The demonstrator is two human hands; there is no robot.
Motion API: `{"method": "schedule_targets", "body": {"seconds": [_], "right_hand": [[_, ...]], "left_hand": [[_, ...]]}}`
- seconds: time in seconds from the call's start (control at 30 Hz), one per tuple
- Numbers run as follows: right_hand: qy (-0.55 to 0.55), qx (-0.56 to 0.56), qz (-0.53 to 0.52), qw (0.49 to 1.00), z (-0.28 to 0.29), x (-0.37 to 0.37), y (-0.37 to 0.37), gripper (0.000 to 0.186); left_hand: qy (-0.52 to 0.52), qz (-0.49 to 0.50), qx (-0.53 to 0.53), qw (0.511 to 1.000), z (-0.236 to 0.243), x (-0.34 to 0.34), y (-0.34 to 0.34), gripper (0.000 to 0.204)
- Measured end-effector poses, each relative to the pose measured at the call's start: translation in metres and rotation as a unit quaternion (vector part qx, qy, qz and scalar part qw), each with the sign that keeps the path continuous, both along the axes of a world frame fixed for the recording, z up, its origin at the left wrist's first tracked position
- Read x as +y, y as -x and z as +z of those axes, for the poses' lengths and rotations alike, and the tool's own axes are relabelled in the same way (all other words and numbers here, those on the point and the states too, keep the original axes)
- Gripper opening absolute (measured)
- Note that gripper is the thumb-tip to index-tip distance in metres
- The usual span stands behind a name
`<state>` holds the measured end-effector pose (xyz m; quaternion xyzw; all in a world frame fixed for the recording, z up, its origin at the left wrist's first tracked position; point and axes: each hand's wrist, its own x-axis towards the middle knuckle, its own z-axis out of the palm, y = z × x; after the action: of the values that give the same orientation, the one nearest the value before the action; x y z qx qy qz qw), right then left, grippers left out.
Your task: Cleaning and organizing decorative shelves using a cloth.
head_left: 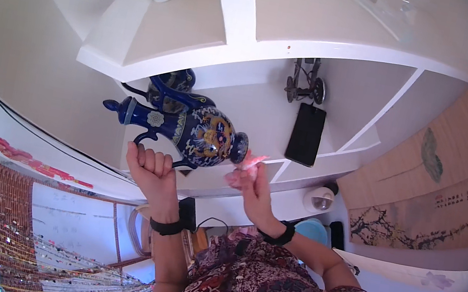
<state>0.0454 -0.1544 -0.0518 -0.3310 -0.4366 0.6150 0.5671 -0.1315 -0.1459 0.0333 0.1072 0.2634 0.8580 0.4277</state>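
- A blue patterned ewer [209, 134] was held lying sideways in front of the shelf [257, 122], its lid pointed left and its foot right.
- Its handle was grasped in the curled fingers of the left hand [152, 176].
- A pink cloth [249, 167] was pinched in the right hand [256, 200] and held at the foot.
- Bare shelf was left between the foot and a black tablet-like slab [306, 135].
- The spout was overlapped in view with a second blue vessel [174, 80]; whether they were touching could not be told.
- The space above was bounded by a curved white edge [181, 56].
- A dark metal ornament [305, 86] was placed behind the slab.
- A bead curtain [68, 270] was seen lower left, painted hangings [423, 207] at right.
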Motion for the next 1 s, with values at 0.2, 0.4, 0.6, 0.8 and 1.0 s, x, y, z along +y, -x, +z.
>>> {"method": "schedule_targets", "body": {"seconds": [0.2, 0.4, 0.6, 0.8, 1.0], "right_hand": [[-0.304, -0.336, -0.195, 0.870, 0.018, 0.011, -0.007, 0.030], [-0.332, -0.271, -0.065, 0.901, 0.035, 0.041, -0.015, 0.032], [-0.266, -0.098, 0.152, 0.947, 0.075, 0.053, -0.015, 0.047], [-0.121, 0.006, 0.302, 0.946, 0.087, 0.061, -0.032, 0.066], [-0.154, 0.030, 0.307, 0.939, 0.086, 0.058, -0.028, 0.077]], "left_hand": [[-0.028, -0.011, -0.047, 0.998, 0.002, -0.006, 0.003, 0.041], [-0.031, -0.087, -0.037, 0.995, 0.004, -0.023, 0.010, 0.041], [-0.048, -0.164, 0.013, 0.985, -0.001, -0.039, 0.025, 0.040], [-0.085, -0.255, 0.090, 0.959, -0.005, -0.045, 0.035, 0.041], [-0.102, -0.290, 0.101, 0.946, -0.008, -0.048, 0.034, 0.040]]}}
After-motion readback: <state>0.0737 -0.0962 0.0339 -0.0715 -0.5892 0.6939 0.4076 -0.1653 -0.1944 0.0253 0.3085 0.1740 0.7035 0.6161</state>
